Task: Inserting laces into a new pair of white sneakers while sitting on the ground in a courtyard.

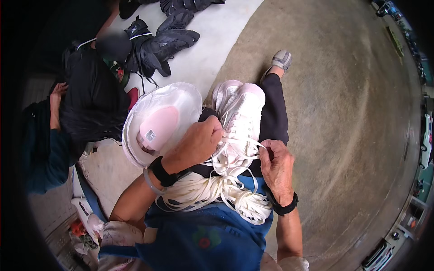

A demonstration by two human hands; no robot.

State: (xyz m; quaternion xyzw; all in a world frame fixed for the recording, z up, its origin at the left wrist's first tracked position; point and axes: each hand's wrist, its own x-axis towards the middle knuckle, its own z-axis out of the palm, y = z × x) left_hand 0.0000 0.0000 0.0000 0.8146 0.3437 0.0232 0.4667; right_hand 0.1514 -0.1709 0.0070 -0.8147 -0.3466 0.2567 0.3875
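The person wears a blue apron [176,241], dark trousers [274,108] and black wristbands [162,172].

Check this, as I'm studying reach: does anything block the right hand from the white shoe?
Nothing visible does: the right hand is beside the white shoe, pinching a white lace. The lace bundle lies nearer the body.

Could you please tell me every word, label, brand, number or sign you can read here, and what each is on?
None can be read reliably.
White label on the pink oval piece: print too small.
Blue apron: faint marks, too blurred.
White sneakers: no lettering made out.
Black sneakers: any markings too small.
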